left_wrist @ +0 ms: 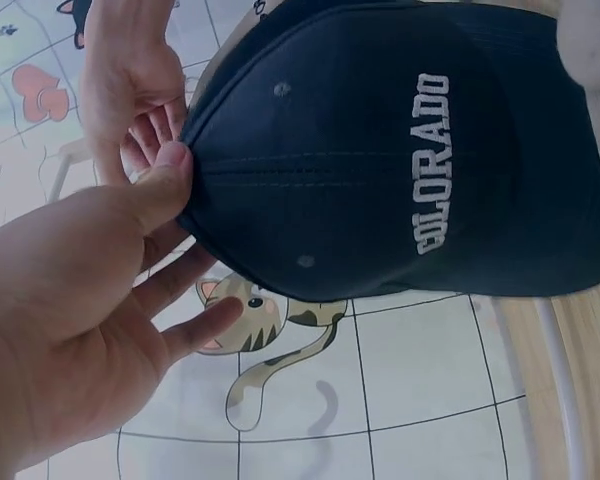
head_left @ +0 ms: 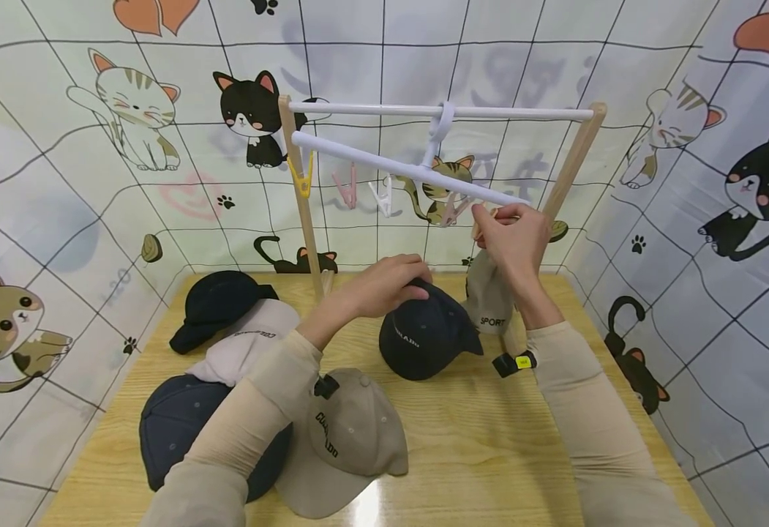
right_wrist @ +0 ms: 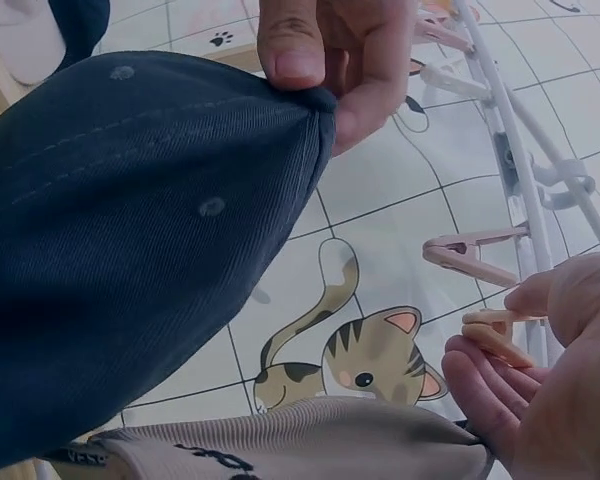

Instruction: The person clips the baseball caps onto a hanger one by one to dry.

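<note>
My left hand (head_left: 387,285) pinches the crown of a navy cap (head_left: 426,337) between thumb and fingers, lifting it with its brim lower. White COLORADO lettering (left_wrist: 432,165) shows on its front in the left wrist view. With thumb and fingers my right hand (head_left: 516,238) pinches a peach-coloured clip (right_wrist: 495,335) on a white clip hanger (head_left: 371,157). The hanger tilts down to the right. Just below the right hand is a beige cap (head_left: 486,293) marked SPORT; what holds its top is hidden. The navy cap is apart from the clip.
The hanger hooks over a white rail (head_left: 371,110) on wooden posts (head_left: 575,157). Yellow (head_left: 303,177), pink (head_left: 346,187) and white (head_left: 382,196) clips dangle from it. On the table's left lie a black cap (head_left: 219,304), a pale cap (head_left: 252,337), another navy cap (head_left: 180,424) and a beige cap (head_left: 358,432).
</note>
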